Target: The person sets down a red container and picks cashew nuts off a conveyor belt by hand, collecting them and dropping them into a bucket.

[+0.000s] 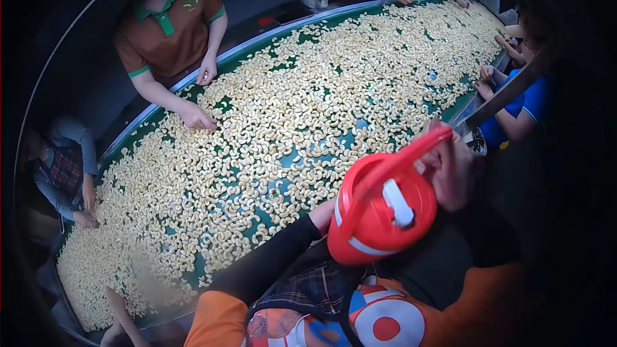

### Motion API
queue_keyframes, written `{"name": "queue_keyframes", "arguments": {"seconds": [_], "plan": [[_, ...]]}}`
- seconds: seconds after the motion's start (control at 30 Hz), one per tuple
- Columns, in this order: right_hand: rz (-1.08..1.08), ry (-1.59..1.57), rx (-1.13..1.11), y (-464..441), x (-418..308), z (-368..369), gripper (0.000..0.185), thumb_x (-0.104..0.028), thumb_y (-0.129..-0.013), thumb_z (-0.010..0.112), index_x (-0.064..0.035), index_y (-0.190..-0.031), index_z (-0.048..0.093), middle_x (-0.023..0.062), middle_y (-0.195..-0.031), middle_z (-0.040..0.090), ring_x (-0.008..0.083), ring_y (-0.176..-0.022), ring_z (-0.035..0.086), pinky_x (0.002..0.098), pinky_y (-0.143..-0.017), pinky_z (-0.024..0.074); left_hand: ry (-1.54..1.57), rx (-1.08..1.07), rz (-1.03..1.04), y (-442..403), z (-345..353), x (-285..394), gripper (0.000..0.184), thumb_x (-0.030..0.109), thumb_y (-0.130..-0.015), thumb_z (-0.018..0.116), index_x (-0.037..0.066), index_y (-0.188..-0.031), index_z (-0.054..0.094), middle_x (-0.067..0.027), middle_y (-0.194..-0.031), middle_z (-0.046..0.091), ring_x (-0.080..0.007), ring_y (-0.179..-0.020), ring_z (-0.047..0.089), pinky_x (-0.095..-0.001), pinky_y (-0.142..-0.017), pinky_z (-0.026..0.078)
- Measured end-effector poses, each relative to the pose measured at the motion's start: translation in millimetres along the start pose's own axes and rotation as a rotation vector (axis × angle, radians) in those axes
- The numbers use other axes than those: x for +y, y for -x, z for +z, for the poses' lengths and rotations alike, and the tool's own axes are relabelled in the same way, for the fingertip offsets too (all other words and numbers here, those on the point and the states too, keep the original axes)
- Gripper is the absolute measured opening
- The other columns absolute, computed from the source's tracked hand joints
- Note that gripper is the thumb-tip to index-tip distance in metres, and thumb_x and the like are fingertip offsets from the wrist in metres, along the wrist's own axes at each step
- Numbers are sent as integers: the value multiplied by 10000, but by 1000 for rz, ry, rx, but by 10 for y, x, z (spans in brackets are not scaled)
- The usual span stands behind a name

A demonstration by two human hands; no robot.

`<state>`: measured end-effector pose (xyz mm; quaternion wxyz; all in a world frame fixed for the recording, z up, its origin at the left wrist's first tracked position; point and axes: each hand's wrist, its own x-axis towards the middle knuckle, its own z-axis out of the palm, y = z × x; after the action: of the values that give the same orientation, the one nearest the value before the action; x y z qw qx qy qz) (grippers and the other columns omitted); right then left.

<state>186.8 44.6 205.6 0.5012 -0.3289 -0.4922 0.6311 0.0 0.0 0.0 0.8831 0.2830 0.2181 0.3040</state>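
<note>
our right hand (453, 177) is up at the top end of the red handle (411, 154); the red jug (379, 218) hangs just left of and below it, looks off the table. that hand is blurred, so we can't tell if the fingers are closed round the handle or only pressing on it. our left hand (324, 214) shows as a strip at the jug's left side, fingers hidden behind it; can't tell if it grips or just props. white tab (398, 202) sits on the jug's top, left of and below the right hand; can't tell if it seals. green table (270, 37) runs out past both hands, spread with cashew nuts (257, 135). main risk as we see it: left hand loses the side, jug swings on its handle and tips toward the nuts. if there's liquid in it (we can't see inside) and the top isn't tight, nuts get wet. second: if the right hand only has a light hold, it slips and the jug drops on nuts or on us. third: dark beam (501, 97) is near the right hand, on its far side, so a wide swing could knock knuckles, close to the person in blue (540, 99).
</note>
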Motion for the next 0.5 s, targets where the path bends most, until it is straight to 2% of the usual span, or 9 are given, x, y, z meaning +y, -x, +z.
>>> {"name": "queue_keyframes", "arguments": {"seconds": [0.1,0.13,0.23,0.3,0.37,0.4,0.47,0.5], "plan": [[-14,-95,79,-523,-173,-127,423,-414,-913,489,-134,-628,351,-46,-473,279,82,-383,268,291,-614,442,8,278,96,168,-18,74,554,465,-958,298,75,-1343,384,-67,-1281,503,-123,-1149,477,-311,-1000,346],[-59,-124,101,-696,-228,-206,410,-394,-922,482,-136,-632,349,-48,-478,270,76,-379,247,273,-604,435,17,290,102,236,-45,119,554,465,-958,298,75,-1343,384,-67,-1281,503,-123,-1149,477,-311,-1000,346],[-172,-121,161,-1276,-423,-317,383,-348,-934,478,-137,-641,350,-49,-490,275,67,-381,233,241,-587,416,-260,437,131,542,-330,437,427,243,-922,513,26,-1284,444,-114,-1216,540,-172,-1086,537,-281,-903,433],[-203,-107,191,-1633,-475,-339,376,-330,-935,483,-139,-641,349,-50,-494,280,67,-386,238,236,-571,403,-333,494,178,704,-534,423,395,234,-918,523,24,-1249,474,-107,-1163,563,-157,-1025,556,-264,-860,442],[-325,-66,374,-2019,-462,-360,354,-280,-935,492,-140,-641,355,-53,-504,286,69,-401,244,231,-534,363,-506,593,254,886,-792,412,335,217,-909,543,20,-1180,533,-93,-1057,610,-125,-905,593,-228,-773,459],[-316,-74,362,-2249,-432,-397,354,-280,-935,492,-140,-641,355,-53,-504,286,69,-401,244,231,-534,363,-504,610,257,981,-911,449,335,217,-909,543,20,-1180,533,-93,-1057,610,-125,-905,593,-228,-773,459],[-482,-78,506,-2709,-318,-512,332,-265,-912,535,-128,-642,397,-48,-514,330,59,-444,295,245,-508,336,-697,782,208,1136,-1115,533,237,188,-899,554,12,-1055,584,-54,-923,632,-80,-775,588,-198,-692,454],[-474,-81,494,-2904,-287,-563,332,-265,-912,535,-128,-642,397,-48,-514,330,59,-444,295,245,-508,336,-690,795,211,1163,-1173,596,237,188,-899,554,12,-1055,584,-54,-923,632,-80,-775,588,-198,-692,454]]}}
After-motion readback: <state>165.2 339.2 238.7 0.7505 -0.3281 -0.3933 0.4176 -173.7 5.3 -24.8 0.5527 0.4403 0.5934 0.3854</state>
